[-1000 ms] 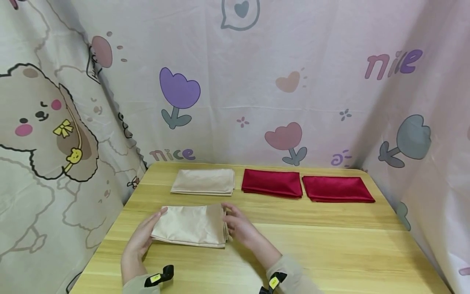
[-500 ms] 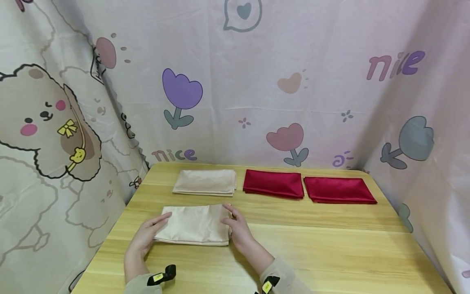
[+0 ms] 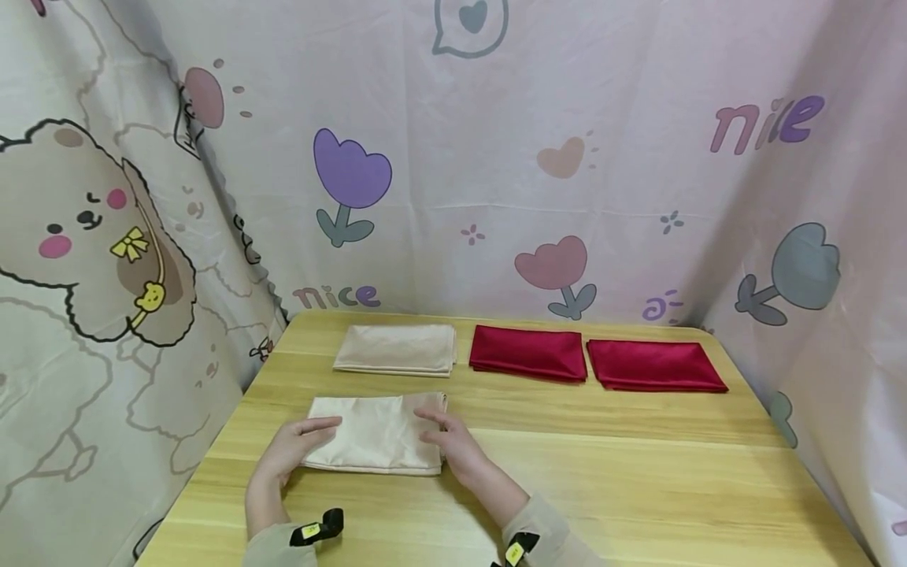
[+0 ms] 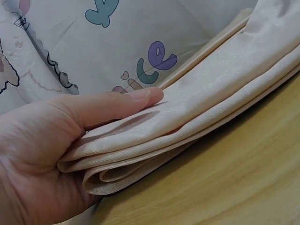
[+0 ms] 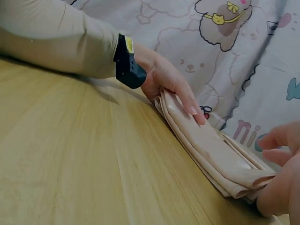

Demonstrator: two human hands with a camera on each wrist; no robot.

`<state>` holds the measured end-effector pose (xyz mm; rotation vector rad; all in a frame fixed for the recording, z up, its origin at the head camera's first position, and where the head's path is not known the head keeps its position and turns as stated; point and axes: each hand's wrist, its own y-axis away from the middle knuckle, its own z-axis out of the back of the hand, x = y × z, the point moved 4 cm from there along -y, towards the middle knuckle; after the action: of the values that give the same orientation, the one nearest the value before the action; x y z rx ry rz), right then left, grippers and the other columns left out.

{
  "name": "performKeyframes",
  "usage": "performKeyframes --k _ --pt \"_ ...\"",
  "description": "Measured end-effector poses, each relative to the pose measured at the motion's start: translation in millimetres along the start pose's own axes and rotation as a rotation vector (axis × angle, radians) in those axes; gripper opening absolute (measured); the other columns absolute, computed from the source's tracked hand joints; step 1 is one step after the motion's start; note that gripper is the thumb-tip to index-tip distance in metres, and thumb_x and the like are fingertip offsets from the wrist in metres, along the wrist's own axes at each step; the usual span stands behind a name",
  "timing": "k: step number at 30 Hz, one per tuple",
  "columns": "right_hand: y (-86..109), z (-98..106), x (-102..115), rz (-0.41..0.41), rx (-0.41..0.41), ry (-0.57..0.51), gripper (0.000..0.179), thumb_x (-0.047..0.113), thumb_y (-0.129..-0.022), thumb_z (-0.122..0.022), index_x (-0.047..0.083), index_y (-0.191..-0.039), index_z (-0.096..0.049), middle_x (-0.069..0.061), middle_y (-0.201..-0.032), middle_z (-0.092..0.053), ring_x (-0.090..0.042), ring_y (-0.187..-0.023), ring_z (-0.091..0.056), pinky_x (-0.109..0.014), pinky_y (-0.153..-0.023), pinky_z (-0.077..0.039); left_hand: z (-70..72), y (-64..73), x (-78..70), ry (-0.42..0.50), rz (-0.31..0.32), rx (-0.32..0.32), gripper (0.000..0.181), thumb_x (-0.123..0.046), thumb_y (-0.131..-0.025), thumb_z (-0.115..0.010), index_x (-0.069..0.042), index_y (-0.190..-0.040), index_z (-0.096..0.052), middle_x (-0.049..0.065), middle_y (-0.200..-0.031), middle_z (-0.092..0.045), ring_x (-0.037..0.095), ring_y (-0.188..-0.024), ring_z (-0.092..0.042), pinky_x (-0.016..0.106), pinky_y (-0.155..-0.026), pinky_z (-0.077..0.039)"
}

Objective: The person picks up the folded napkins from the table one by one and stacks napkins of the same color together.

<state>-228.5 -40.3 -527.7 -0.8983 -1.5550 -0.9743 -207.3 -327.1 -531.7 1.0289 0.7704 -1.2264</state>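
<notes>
a pale folded cloth (image 3: 375, 441) lies toward the left of the bench (image 3: 602, 480), in front of the back row, its layers already stacked into a lightly creased rectangle, so the folding looks nearly done, though it is not yet released. the left hand (image 3: 286, 450) keeps a narrow grip on its left end, thumb on top, while the right hand (image 3: 460, 449) is at the other end, its grip hard to tell. behind, another pale cloth (image 3: 394, 350), a middle red cloth (image 3: 527, 353) and a right-hand red cloth (image 3: 655, 365) lie neatly folded.

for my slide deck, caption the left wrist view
A left hand grips one end of a folded cream cloth over a wooden table.
</notes>
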Motion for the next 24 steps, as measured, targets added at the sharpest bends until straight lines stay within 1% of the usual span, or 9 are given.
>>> performKeyframes --k 2,5,8,11,13,15,17,20,24 --pt "1.1 -2 -1 -0.006 0.032 0.095 0.047 0.005 -0.088 -0.061 0.004 -0.135 -0.057 -0.018 -0.151 -0.043 -0.04 -0.145 -0.025 -0.06 -0.117 -0.021 -0.9 0.1 -1.0 -0.008 0.002 0.004 0.045 -0.032 -0.093 -0.066 -0.007 -0.13 -0.063 0.015 -0.143 -0.054 0.037 -0.135 -0.045 0.056 -0.111 -0.035" --pt "2.6 -5 -2 0.024 0.058 0.254 0.049 0.008 -0.088 -0.063 0.005 -0.137 -0.055 -0.02 -0.149 -0.043 -0.042 -0.142 -0.029 -0.061 -0.115 -0.023 -2.6 0.8 -3.8 -0.038 0.001 0.016 0.044 -0.031 -0.091 -0.068 -0.008 -0.128 -0.064 0.015 -0.143 -0.054 0.037 -0.134 -0.047 0.058 -0.11 -0.035" --pt "3.3 -6 -2 0.089 0.053 0.423 0.053 0.009 -0.087 -0.065 0.003 -0.138 -0.053 -0.026 -0.148 -0.04 -0.046 -0.14 -0.027 -0.064 -0.113 -0.023 -4.6 1.5 -8.3 -0.103 -0.019 0.033 0.044 -0.03 -0.09 -0.069 -0.008 -0.128 -0.064 0.016 -0.143 -0.054 0.039 -0.134 -0.045 0.061 -0.11 -0.033" --pt "4.1 -6 -1 0.144 0.026 0.561 0.058 0.008 -0.085 -0.065 0.0 -0.14 -0.049 -0.03 -0.148 -0.037 -0.047 -0.136 -0.028 -0.064 -0.111 -0.029 -6.2 2.1 -14.3 -0.196 -0.06 0.04 0.043 -0.028 -0.09 -0.069 -0.008 -0.128 -0.064 0.018 -0.14 -0.055 0.042 -0.135 -0.043 0.061 -0.111 -0.031" --pt "4.5 -7 -1 0.172 0.01 0.628 0.061 0.006 -0.084 -0.065 -0.003 -0.141 -0.047 -0.031 -0.148 -0.036 -0.045 -0.132 -0.031 -0.061 -0.108 -0.034 -7.1 2.5 -18.0 -0.255 -0.084 0.037 0.042 -0.027 -0.09 -0.069 -0.008 -0.127 -0.064 0.019 -0.138 -0.057 0.043 -0.134 -0.043 0.06 -0.111 -0.033" --pt "4.7 -7 0 0.193 -0.01 0.688 0.062 0.005 -0.082 -0.066 -0.003 -0.141 -0.047 -0.03 -0.147 -0.037 -0.041 -0.127 -0.035 -0.057 -0.103 -0.039 -7.4 2.5 -22.0 -0.313 -0.121 0.027 0.04 -0.024 -0.09 -0.069 -0.006 -0.125 -0.066 0.021 -0.134 -0.059 0.044 -0.131 -0.047 0.059 -0.109 -0.036" --pt "4.9 -7 1 0.207 -0.025 0.745 0.063 0.005 -0.082 -0.067 -0.002 -0.141 -0.048 -0.029 -0.146 -0.039 -0.036 -0.121 -0.037 -0.052 -0.098 -0.041 -7.0 2.7 -25.5 -0.354 -0.146 0.01 0.037 -0.022 -0.089 -0.07 -0.005 -0.122 -0.067 0.021 -0.13 -0.063 0.042 -0.126 -0.052 0.056 -0.106 -0.04" --pt "4.8 -7 2 0.22 -0.038 0.826 0.062 0.007 -0.082 -0.068 0.001 -0.14 -0.05 -0.025 -0.138 -0.047 -0.03 -0.113 -0.038 -0.043 -0.093 -0.038 -6.1 2.7 -29.7 -0.414 -0.181 -0.009 0.034 -0.018 -0.087 -0.071 -0.004 -0.118 -0.069 0.02 -0.123 -0.067 0.041 -0.118 -0.058 0.054 -0.101 -0.045" --pt "4.3 -7 3 0.273 -0.053 0.942 0.058 0.01 -0.083 -0.067 0.002 -0.139 -0.052 -0.016 -0.117 -0.052 -0.022 -0.1 -0.036 -0.036 -0.087 -0.034 -6.3 3.3 -34.2 -0.487 -0.19 -0.021 0.031 -0.015 -0.086 -0.072 -0.004 -0.115 -0.07 0.021 -0.121 -0.067 0.044 -0.118 -0.056 0.057 -0.101 -0.044"
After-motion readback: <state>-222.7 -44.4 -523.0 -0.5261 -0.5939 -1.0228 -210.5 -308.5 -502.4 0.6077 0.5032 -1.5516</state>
